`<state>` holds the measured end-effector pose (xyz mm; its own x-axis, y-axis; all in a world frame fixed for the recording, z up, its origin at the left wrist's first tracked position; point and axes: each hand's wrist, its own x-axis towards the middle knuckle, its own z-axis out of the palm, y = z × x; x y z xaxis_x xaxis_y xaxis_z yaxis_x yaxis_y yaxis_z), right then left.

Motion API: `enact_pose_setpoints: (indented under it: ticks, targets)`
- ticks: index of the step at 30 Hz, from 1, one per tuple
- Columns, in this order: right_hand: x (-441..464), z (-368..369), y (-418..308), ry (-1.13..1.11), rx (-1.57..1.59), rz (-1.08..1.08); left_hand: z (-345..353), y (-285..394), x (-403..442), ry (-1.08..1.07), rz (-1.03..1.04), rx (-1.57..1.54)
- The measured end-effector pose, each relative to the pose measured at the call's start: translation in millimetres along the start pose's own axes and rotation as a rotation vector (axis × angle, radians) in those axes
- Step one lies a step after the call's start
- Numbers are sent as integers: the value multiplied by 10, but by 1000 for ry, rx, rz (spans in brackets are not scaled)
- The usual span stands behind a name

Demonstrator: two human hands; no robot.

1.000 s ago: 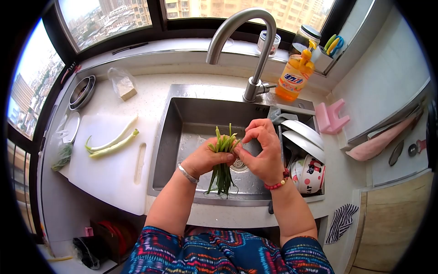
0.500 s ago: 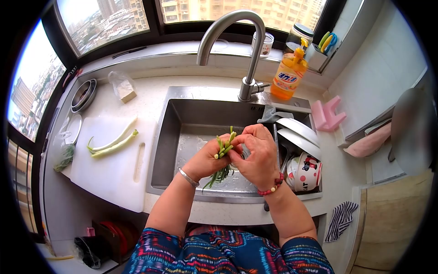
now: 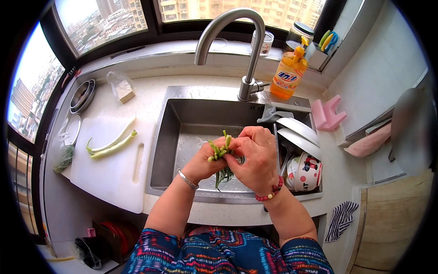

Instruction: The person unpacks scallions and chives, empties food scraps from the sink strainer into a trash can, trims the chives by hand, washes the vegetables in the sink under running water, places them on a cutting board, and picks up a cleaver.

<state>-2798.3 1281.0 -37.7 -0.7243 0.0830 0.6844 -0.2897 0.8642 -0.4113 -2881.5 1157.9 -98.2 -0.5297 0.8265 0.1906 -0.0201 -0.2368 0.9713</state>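
Note:
Over the sink (image 3: 160, 150), my left hand (image 3: 200, 163) is closed round a bunch of green vegetable stalks (image 3: 221, 150). Their cut pale ends stick up from the fist, and dark green leaves hang beneath it. My right hand (image 3: 255, 157) presses against the same bunch, with thumb and fingers pinched at the upper stalks. What lies inside that pinch is partly hidden. Left of the sink, a white cutting board (image 3: 107, 182) carries long pale-green stalks (image 3: 114, 145) that look like scallions.
A steel faucet (image 3: 250, 68) arches over the sink. White plates (image 3: 299, 141) and a patterned bowl (image 3: 308, 172) stand in the side basin. Behind are an orange dish soap bottle (image 3: 288, 75) and a pink stand (image 3: 326, 113). Metal bowls (image 3: 82, 96) and a bagged block (image 3: 123, 90) sit at left.
The bunch has shifted slightly left and down, and its stalk ends have turned in the left hand. My right hand has moved slightly left, still pinching at the stalks.

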Motion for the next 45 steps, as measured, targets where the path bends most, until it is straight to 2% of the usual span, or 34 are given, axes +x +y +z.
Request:
enact_pose_setpoints:
  ticks: [4, 11, 14, 19, 22, 26, 31, 35, 37, 38, 40, 41, 43, 45]
  targets:
    - [11, 35, 17, -14, -22, -11, -22, -30, 14, -16, 114, 94]
    - [-10, 53, 21, 66, 51, -59, -27, 117, 17, -7, 79, 62]
    - [4, 28, 6, 81, 39, -89, -64, 151, 20, -22, 140, 225]
    - [80, 9, -38, -50, -62, -50, -66, 133, 15, -27, 208, 306]
    - [96, -4, 1, -144, -77, -60, -103, 171, 13, -80, 155, 383]
    - [130, 10, 9, -161, -32, -77, -131, 154, 1, -87, 189, 384]
    - [109, 117, 78, -106, 279, 37, -174, 60, 8, -109, 107, 183]
    - [104, 149, 111, -95, 325, 32, -163, 85, 9, -112, 57, 116]
    - [100, 155, 107, -92, 344, 69, -182, 48, -14, -96, -109, -64]
    - [106, 140, 95, -93, 343, 68, -195, 34, -24, -96, -108, -64]
    - [124, 96, 58, -74, 443, 251, -221, 18, -44, -53, -147, -108]
    - [115, 84, 74, -75, 444, 248, -222, 22, -47, -52, -145, -106]
    - [61, 70, 128, -211, 425, 363, -211, 39, -62, -17, -186, -160]
    - [11, 121, 148, -195, 528, 344, -174, 107, -63, -12, -203, -137]
